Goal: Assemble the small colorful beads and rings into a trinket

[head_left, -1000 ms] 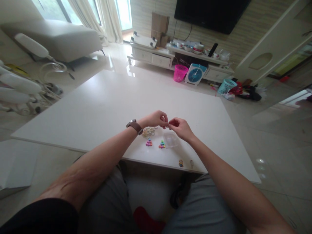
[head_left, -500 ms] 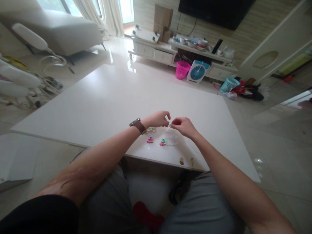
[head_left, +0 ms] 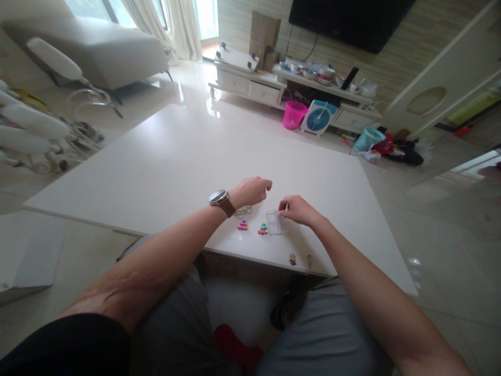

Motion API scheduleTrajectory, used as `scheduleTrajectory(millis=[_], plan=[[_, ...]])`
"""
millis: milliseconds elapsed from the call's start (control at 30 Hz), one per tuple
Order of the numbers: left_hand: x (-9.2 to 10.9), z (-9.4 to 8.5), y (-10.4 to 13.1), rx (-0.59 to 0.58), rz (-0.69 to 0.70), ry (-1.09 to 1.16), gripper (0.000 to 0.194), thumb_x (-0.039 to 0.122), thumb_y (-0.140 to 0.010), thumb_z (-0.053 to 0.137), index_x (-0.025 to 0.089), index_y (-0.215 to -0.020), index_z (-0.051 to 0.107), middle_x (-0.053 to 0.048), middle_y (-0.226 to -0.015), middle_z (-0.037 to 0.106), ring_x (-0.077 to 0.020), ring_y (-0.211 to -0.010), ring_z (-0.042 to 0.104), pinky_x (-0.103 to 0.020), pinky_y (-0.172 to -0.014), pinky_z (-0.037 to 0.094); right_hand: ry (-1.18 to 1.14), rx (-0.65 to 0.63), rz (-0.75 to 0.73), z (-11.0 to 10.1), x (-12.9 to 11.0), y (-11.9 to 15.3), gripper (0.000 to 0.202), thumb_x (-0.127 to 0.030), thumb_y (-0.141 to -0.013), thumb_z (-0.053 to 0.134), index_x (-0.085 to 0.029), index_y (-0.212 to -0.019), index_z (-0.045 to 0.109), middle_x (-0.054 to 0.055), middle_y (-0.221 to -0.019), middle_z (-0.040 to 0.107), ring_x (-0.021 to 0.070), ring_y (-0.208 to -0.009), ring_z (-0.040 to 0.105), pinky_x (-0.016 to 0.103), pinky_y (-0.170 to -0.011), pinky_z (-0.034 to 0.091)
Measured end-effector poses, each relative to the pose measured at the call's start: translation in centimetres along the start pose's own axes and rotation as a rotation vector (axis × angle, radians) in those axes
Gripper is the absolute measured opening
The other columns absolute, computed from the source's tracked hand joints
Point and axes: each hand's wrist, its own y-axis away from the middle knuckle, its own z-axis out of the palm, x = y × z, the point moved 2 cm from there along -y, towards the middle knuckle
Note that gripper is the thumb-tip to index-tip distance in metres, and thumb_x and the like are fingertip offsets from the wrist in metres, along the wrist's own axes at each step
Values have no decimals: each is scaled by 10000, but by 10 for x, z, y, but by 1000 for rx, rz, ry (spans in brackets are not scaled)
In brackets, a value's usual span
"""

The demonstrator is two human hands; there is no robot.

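Observation:
My left hand (head_left: 252,191) hovers over the white table (head_left: 235,151) with its fingers curled together; what they hold, if anything, is too small to make out. At the upper right part of a clear compartment box (head_left: 274,223) is my right hand (head_left: 296,209), its fingertips pinched on something I cannot make out. Two clusters of small colourful pieces lie near the box, one (head_left: 263,228) at its left side and a pinker one (head_left: 242,224) farther left. Pale rings (head_left: 245,210) sit partly behind my left wrist.
Near the front edge lie a small yellow and blue figure (head_left: 292,259) and a metal keyring piece (head_left: 309,260). Beyond the table stand a pink basket (head_left: 294,115), a blue fan (head_left: 319,118) and a low cabinet (head_left: 264,93).
My hands have moved apart. The right one has come down and slightly right to the clear box; the left one has curled its fingers more and turned, showing the watch face.

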Motion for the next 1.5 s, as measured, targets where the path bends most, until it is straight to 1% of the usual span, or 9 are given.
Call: scheduleTrajectory(millis=[267,400,500,667,767,867,1067,1267,1500], plan=[[-8,-6,-2,12,-21,-24,279,190,-828,505,216,-1030,696,-59,-983,733,-190,-872,673,-278,-744,485,56,-74,26,-3,2,3,130,-164,-759,646,-183,-824,758,27,-832,732,129,-736,611,209,-652,409],[-20,-14,-3,11,-38,-28,224,171,-798,514,195,-893,716,-61,-887,734,-190,-821,666,-281,-731,482,187,-149,74,-2,0,4,196,-200,-787,615,-202,-886,784,52,-895,751,156,-789,635,224,-673,409],[-31,-19,-3,15,-67,-25,234,169,-789,518,196,-895,725,-57,-908,741,-183,-832,665,-276,-761,493,198,-215,70,-2,-3,5,246,-228,-826,589,-203,-972,785,66,-950,757,161,-816,647,225,-687,413],[-39,-19,-4,-13,-93,-24,232,169,-761,547,202,-886,740,-48,-899,748,-168,-808,667,-256,-748,497,218,-180,65,-4,-7,7,268,-309,-856,579,-197,-1008,769,74,-996,752,171,-829,644,234,-672,407],[-40,-15,-6,-81,-92,-36,219,151,-744,564,196,-854,748,-44,-861,748,-149,-758,665,-232,-695,486,223,-218,61,-3,-6,7,255,-262,-838,577,-208,-993,773,61,-969,752,167,-818,642,234,-677,407],[-43,-9,-7,-209,-123,-59,208,134,-702,604,191,-829,758,-42,-845,754,-144,-737,665,-217,-657,479,204,-194,48,-3,-6,7,250,-233,-826,571,-212,-979,768,50,-939,748,160,-801,636,233,-668,403],[-57,0,-4,-446,-239,-117,282,147,-605,714,210,-875,770,-46,-907,771,-168,-764,682,-239,-709,511,137,-141,27,-6,-8,6,215,-246,-840,577,-204,-947,758,43,-896,739,150,-766,629,226,-659,408],[-66,4,-1,-447,-309,-173,366,138,-587,744,199,-948,758,-91,-981,761,-211,-829,687,-271,-720,519,131,-126,18,-4,-8,8,199,-264,-852,583,-206,-937,753,39,-893,740,149,-765,627,225,-657,400],[-68,18,-4,-521,-316,-152,323,188,-550,779,204,-871,756,-76,-873,762,-204,-764,680,-266,-690,520,101,-131,1,-3,-8,10,197,-262,-852,577,-196,-923,749,41,-893,738,141,-761,622,218,-661,400]])
